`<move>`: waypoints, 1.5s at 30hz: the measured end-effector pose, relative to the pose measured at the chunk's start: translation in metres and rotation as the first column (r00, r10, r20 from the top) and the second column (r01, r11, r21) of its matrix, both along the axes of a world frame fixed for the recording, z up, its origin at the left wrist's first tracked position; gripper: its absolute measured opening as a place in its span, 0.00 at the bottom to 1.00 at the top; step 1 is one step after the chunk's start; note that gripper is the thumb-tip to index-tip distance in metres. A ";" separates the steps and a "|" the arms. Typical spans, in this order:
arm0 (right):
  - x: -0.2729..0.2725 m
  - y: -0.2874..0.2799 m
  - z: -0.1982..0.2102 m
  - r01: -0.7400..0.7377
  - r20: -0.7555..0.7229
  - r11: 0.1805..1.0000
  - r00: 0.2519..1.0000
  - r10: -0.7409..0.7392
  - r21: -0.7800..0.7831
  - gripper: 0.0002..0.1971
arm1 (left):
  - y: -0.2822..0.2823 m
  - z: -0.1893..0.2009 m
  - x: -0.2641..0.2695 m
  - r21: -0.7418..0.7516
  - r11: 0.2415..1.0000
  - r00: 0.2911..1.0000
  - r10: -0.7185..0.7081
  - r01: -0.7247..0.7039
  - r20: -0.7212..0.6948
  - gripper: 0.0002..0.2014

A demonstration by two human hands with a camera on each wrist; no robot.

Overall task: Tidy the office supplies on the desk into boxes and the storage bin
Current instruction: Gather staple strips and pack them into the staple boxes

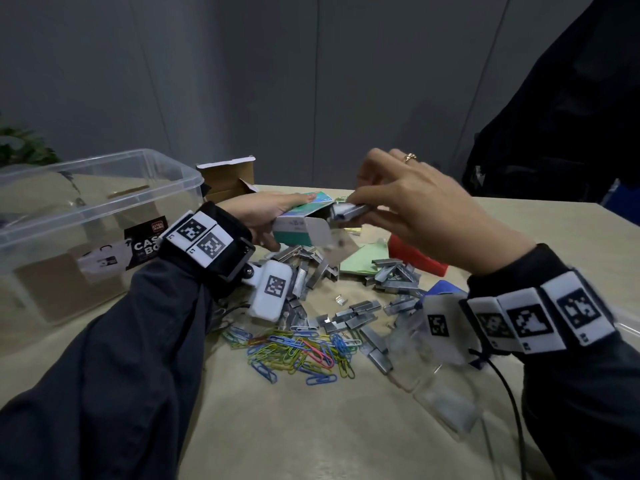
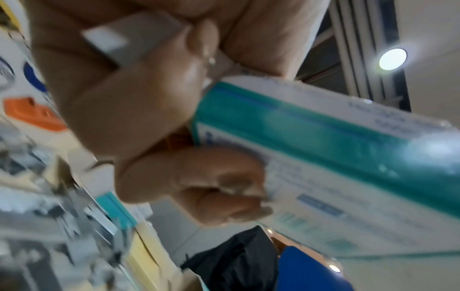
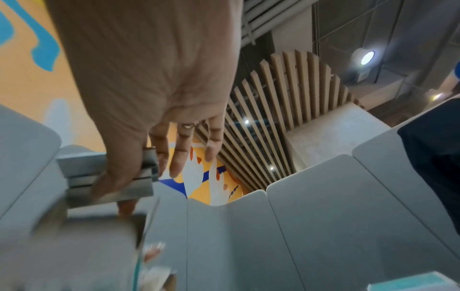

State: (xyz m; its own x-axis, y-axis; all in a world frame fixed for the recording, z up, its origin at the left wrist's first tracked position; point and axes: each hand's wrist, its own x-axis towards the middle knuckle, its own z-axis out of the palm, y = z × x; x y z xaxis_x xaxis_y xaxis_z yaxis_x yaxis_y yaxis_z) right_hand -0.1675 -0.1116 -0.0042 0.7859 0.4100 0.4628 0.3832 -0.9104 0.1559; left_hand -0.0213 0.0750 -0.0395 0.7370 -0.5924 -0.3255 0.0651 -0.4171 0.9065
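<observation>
My left hand [image 1: 266,216] grips a small teal and white staple box [image 1: 298,223] above the desk, its end flap [image 1: 320,233] hanging open toward the right. In the left wrist view the fingers [image 2: 194,189] curl round that box [image 2: 336,153]. My right hand [image 1: 398,209] pinches a stack of grey staple strips [image 1: 349,212] at the box's open end. The right wrist view shows thumb and fingers clamped on the strips [image 3: 109,177]. Many loose staple strips [image 1: 349,317] and coloured paper clips [image 1: 301,351] lie on the desk below.
A clear plastic storage bin [image 1: 86,216] stands at the left. An open brown cardboard box [image 1: 228,178] sits behind the hands. Green paper [image 1: 360,261], a red box [image 1: 412,251] and a blue item [image 1: 443,289] lie at the right. Dark clothing [image 1: 561,109] hangs at the far right.
</observation>
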 end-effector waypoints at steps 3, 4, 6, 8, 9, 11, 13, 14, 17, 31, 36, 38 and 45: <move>-0.007 -0.010 0.004 0.099 -0.168 0.989 0.983 -0.080 0.108 0.18 | 0.014 -0.001 0.006 0.017 0.998 0.998 0.056 -0.056 0.008 0.21; -0.009 -0.011 0.003 0.123 -0.232 0.984 0.969 -0.091 0.127 0.15 | 0.018 0.000 0.006 0.006 0.996 0.996 0.086 -0.086 0.015 0.22; -0.008 -0.010 0.000 0.206 -0.393 0.977 0.903 -0.172 0.047 0.12 | 0.024 0.001 0.002 0.006 0.991 0.990 0.131 -0.132 0.058 0.22; -0.004 0.001 -0.005 0.271 -0.528 0.945 0.783 -0.328 -0.184 0.15 | 0.025 0.002 -0.003 0.026 0.992 0.988 0.118 -0.121 0.096 0.24; 0.000 0.008 -0.010 0.278 -0.551 0.916 0.734 -0.397 -0.290 0.16 | 0.025 0.001 -0.006 0.032 0.994 0.989 0.104 -0.108 0.106 0.25; 0.007 0.022 -0.018 0.258 -0.590 0.872 0.653 -0.474 -0.415 0.14 | 0.024 0.002 -0.014 0.040 0.996 0.991 0.071 -0.076 0.109 0.28; 0.012 0.030 -0.025 0.237 -0.639 0.856 0.582 -0.504 -0.460 0.15 | 0.022 0.003 -0.022 0.032 0.999 0.993 0.038 -0.041 0.111 0.28; 0.012 0.033 -0.027 0.228 -0.642 0.844 0.562 -0.521 -0.485 0.15 | 0.020 0.004 -0.026 0.025 0.999 0.993 0.025 -0.028 0.116 0.26; 0.009 0.041 -0.033 0.220 -0.591 0.814 0.591 -0.549 -0.537 0.13 | 0.019 0.005 -0.034 0.018 1.000 0.990 0.015 -0.018 0.141 0.21; 0.016 0.032 -0.022 0.233 -0.389 0.937 0.914 -0.119 0.261 0.24 | 0.006 0.003 -0.037 -0.363 0.916 0.983 0.181 -0.171 -0.007 0.17; 0.014 0.017 -0.024 0.229 -0.294 0.884 0.950 -0.110 0.409 0.22 | 0.010 0.015 -0.042 -0.581 0.803 0.990 0.085 -0.137 -0.115 0.17; 0.013 0.009 -0.023 0.227 -0.301 0.825 0.951 -0.073 0.517 0.19 | 0.014 0.019 -0.044 -0.621 0.780 0.995 0.017 -0.074 -0.099 0.14; 0.015 0.004 -0.030 0.309 -0.424 0.541 0.900 0.100 0.782 0.21 | 0.012 0.022 -0.046 -0.646 0.761 0.994 -0.014 -0.061 -0.110 0.19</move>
